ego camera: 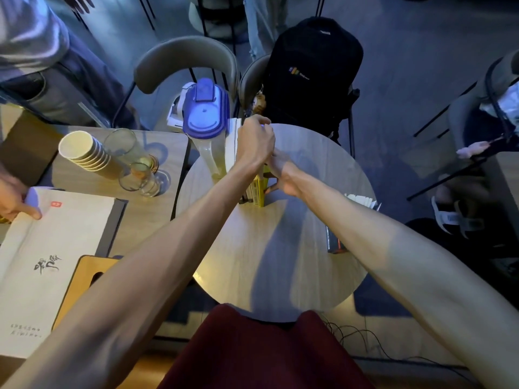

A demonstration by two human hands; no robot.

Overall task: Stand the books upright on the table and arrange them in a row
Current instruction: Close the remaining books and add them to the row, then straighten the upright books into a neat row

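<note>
Head view: round worktop [269, 265]. A row of books [257, 192] stands upright near its far middle, just beside a water jug [206, 116]; exact count unclear, at least three spines. Left hand [254, 141] clenched over the row's top. Right hand [280, 178] pressed against the yellow end book, grasp unclear. One book [334, 241] lies flat at the right edge; another, fanned open [361, 200], waits. Judged partway done.

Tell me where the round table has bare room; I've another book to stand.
Bare: the near half of the round table, between the forearms, and the far right rim. Crowded: the far left, where pitcher, standing books and both hands meet.
</note>
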